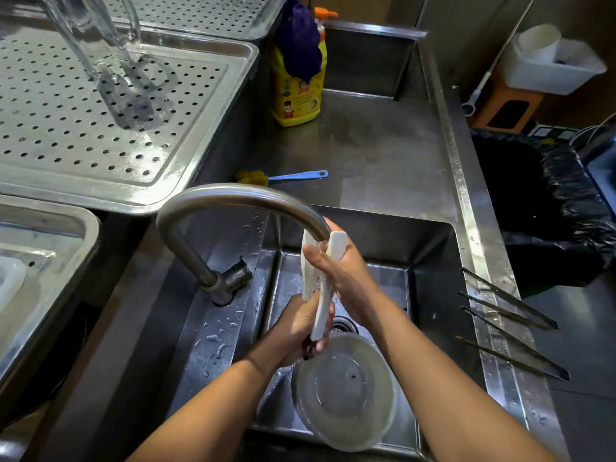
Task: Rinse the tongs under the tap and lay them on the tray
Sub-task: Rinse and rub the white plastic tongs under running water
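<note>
Under the spout of the tap (240, 195), over the sink (430, 261), you hold the white tongs (321, 311) nearly upright. Your left hand (300, 328) grips the lower end, and your right hand (340, 271) wraps around the upper arms. Turn the tongs so water reaches both inner faces, and shift the right hand down to expose the tips. Grip firmly — wet tongs probably slip. Hold them clear of the bowl (346, 388) below. Shake off drips before moving left to the perforated tray (200, 181).
</note>
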### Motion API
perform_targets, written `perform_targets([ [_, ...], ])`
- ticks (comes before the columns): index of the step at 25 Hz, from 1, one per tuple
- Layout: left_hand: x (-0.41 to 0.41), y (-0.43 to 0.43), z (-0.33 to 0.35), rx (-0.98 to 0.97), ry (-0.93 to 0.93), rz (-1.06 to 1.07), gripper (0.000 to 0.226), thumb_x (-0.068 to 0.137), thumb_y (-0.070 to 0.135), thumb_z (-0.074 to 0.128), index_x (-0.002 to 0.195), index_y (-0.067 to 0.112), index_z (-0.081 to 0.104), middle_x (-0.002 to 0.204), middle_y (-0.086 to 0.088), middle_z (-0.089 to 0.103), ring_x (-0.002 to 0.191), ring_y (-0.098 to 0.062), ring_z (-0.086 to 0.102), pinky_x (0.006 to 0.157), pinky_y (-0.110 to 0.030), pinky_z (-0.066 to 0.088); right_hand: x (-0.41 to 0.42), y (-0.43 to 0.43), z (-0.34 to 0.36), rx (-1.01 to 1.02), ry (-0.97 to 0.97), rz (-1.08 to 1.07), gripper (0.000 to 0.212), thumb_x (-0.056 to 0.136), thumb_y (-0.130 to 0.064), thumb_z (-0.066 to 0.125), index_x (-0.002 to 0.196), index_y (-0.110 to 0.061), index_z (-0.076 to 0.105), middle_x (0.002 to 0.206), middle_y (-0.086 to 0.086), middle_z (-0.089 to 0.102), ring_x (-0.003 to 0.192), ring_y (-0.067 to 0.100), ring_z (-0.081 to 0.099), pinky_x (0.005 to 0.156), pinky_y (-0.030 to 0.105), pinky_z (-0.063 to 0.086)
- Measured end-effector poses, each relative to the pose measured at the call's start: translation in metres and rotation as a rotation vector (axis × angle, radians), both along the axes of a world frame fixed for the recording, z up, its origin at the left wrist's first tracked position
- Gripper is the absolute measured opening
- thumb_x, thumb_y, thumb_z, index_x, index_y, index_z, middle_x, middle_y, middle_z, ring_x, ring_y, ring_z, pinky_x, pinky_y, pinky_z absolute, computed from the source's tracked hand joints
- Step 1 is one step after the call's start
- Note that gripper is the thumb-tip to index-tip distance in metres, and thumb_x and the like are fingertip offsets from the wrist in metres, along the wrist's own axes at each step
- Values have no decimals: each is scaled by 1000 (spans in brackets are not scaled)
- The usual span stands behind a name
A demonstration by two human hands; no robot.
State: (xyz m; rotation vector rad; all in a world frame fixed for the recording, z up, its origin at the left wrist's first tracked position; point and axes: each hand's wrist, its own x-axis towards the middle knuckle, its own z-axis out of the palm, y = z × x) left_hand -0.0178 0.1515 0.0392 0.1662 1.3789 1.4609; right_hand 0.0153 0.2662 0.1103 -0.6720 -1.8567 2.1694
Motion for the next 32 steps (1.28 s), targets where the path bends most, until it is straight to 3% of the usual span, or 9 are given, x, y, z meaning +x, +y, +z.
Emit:
perform_targets([
  [2,-1,-10,0,4,71,-39,55,97,60,43,74,13,59,50,-8,51,34,-23,49,38,-22,34,-5,-6,-3,-7,0,-15,41,76,-38,79,113,-41,65,100,-7,68,97,13,65,92,43,56],
  [5,0,-6,11,9,284,103,46,99,42,46,75,8,64,56,-8,64,53,-26,63,48,-30,46,-5,-20,-9,97,-14,-78,31,73,-38,80,99,-33,65,79,-20,67,78,0,64,74,22,52],
  [7,-1,13,24,119,178,291,31,95,29,48,82,11,69,67,3,73,69,-11,71,65,-26,51,1,-29,-11,135,-12,-165,32,71,-40,80,94,-32,60,73,-23,64,69,-3,60,66,14,48],
  [14,-2,28,19,220,341,223,19,98,21,56,87,18,71,81,4,68,78,-8,64,73,-28,53,27,-27,6,265,-132,-243,58,65,-58,76,111,-26,62,100,2,72,94,21,69,85,39,57],
  [18,-6,28,31,81,167,135,27,86,41,55,87,25,77,87,0,75,88,-17,72,76,-33,57,24,-23,7,122,-159,-228,56,65,-59,76,103,-19,66,95,7,75,90,22,72,83,42,59],
  [23,-11,3,27,190,-48,102,56,90,63,53,123,19,65,97,-6,74,85,-25,72,65,-37,57,-21,-8,-5,86,-216,-297,41,85,-54,68,102,-17,63,82,-3,66,79,19,64,71,35,53],
  [28,-2,-5,1,51,420,193,58,73,88,48,102,42,68,91,11,74,87,-13,69,81,-45,56,-50,-16,-10,-20,-199,-381,18,95,-39,60,87,-23,55,71,-5,60,66,17,60,61,32,53],
  [30,-8,-6,-3,203,176,212,52,79,80,53,107,40,73,109,8,75,107,-11,67,88,-32,53,-33,-26,-19,-68,-150,-260,28,82,-38,73,103,-29,57,85,-5,69,74,13,69,62,30,60],
  [32,-15,-17,-4,227,-94,120,53,80,75,59,93,25,75,89,-6,71,83,-22,68,68,-27,52,-14,-23,-24,-57,-191,-116,37,71,-51,79,98,-34,61,90,0,71,76,16,72,56,27,56],
])
